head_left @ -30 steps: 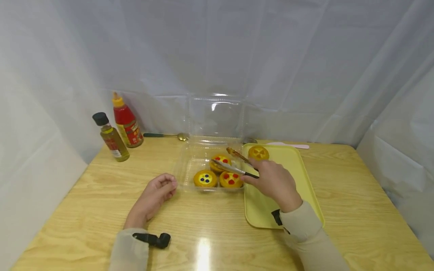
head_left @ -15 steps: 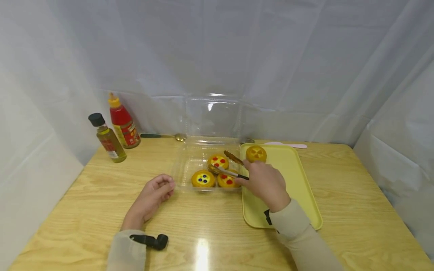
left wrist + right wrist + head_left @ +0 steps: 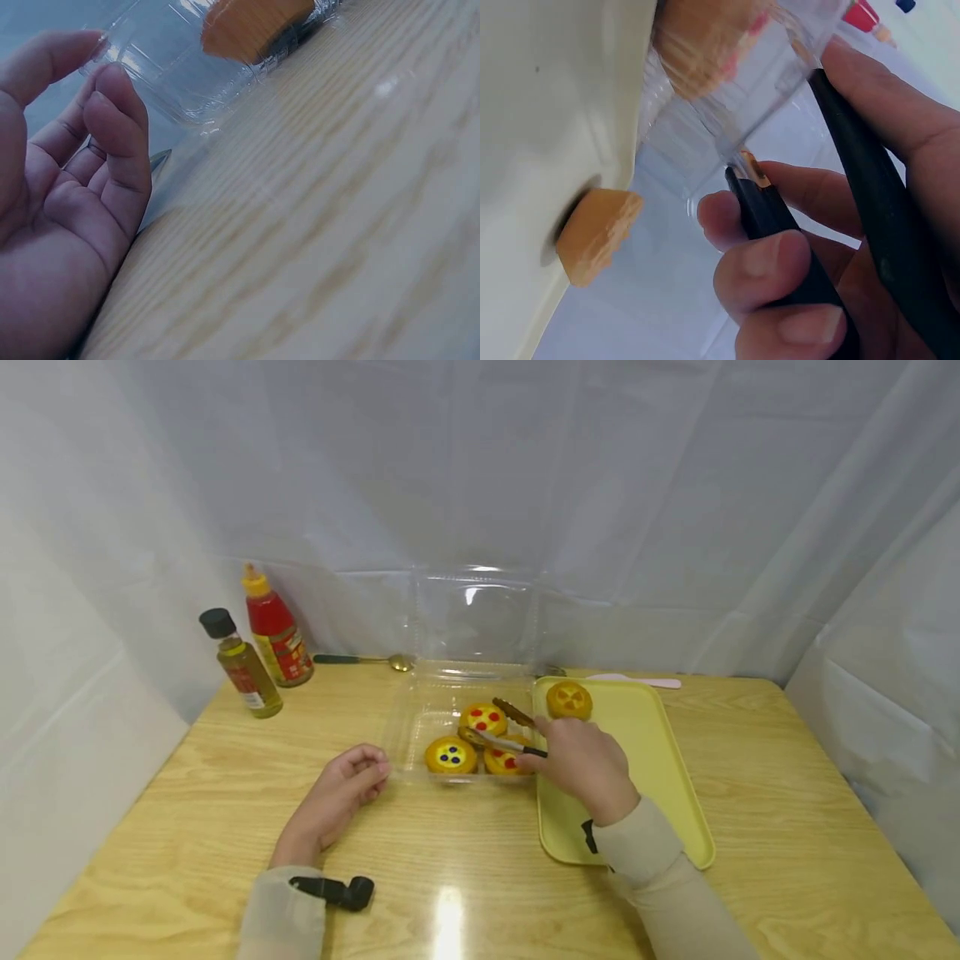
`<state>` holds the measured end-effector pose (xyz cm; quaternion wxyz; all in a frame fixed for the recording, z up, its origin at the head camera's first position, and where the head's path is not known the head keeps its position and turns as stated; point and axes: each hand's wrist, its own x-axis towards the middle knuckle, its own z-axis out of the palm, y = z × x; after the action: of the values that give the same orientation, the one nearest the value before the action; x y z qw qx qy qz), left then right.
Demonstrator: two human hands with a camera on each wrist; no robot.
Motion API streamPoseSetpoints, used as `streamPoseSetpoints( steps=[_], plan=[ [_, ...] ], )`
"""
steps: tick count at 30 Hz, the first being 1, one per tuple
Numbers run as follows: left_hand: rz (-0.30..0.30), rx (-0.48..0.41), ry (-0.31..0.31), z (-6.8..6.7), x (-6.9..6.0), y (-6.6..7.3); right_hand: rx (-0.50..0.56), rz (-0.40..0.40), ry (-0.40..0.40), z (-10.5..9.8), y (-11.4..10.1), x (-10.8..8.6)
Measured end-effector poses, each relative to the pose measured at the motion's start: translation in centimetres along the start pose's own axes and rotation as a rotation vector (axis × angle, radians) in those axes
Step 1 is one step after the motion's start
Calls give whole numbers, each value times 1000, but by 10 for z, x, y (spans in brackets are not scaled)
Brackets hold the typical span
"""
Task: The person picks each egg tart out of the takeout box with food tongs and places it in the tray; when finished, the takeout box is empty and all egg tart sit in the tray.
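My right hand (image 3: 588,764) grips the black handles of a pair of tongs (image 3: 870,217). In the head view their metal arms reach into a clear plastic clamshell box (image 3: 420,718), beside the rear red-dotted tart (image 3: 483,718). One arm crosses in front of that tart and the other is at its right; whether they touch it I cannot tell. A second red-dotted tart (image 3: 498,764), partly covered by the tongs and hand, and a blue-dotted tart (image 3: 451,756) sit in the box's front. My left hand (image 3: 82,165) pinches the box's left rim between thumb and finger.
A yellow tray (image 3: 637,810) lies right of the box, with a brown-patterned tart (image 3: 569,700) at its back left. Back left stand an oil bottle (image 3: 247,677) and a red sauce bottle (image 3: 277,639). A spoon (image 3: 400,663) and a pink utensil (image 3: 660,682) lie along the back.
My right hand has moved left and the tongs have come down and left, their tips now closer about the rear red-dotted tart. The left hand stays at the box rim.
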<state>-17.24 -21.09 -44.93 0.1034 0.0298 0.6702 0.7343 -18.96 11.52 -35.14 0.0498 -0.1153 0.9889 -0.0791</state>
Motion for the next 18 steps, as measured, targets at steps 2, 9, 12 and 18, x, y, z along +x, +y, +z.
streamPoseSetpoints(
  steps=[2,9,12,18],
  plan=[
    [1,-2,-1,0,1,0,1,-10,-2,1,-1,2],
    [18,-12,-18,1,1,-2,-34,-7,2,2,0,3],
    [18,-12,-16,0,1,-2,-30,-19,9,3,2,3],
    [21,-10,-17,-1,0,-1,-13,-27,29,1,4,2]
  ],
)
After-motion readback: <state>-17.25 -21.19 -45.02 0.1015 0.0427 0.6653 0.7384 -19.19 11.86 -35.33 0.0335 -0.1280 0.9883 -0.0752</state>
